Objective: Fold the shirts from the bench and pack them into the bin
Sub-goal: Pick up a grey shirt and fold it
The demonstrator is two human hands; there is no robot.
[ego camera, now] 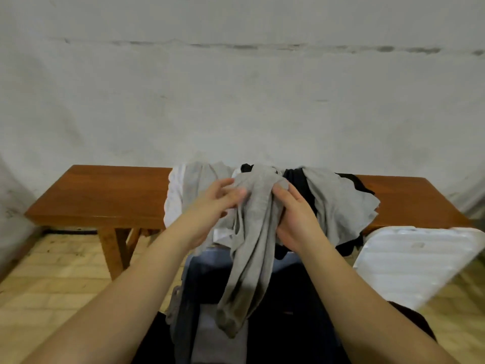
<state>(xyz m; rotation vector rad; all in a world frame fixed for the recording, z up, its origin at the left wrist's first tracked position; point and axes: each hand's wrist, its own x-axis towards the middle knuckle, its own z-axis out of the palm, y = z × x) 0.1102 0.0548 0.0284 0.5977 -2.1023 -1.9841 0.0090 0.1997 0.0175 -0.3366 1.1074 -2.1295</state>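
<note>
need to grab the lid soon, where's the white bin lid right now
In the head view the white bin lid is low on the right, tilted against the front edge of the wooden bench, just right of the right hand and the clothes pile.

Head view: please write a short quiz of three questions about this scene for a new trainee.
1. True or false: the grey shirt lies flat and folded on the bench.
2. Which hands hold the grey shirt? A) left only B) right only C) both
3. What colour is the lid at the right?

Key: 1 false, it hangs bunched from the hands. 2 C. 3 white.
</note>
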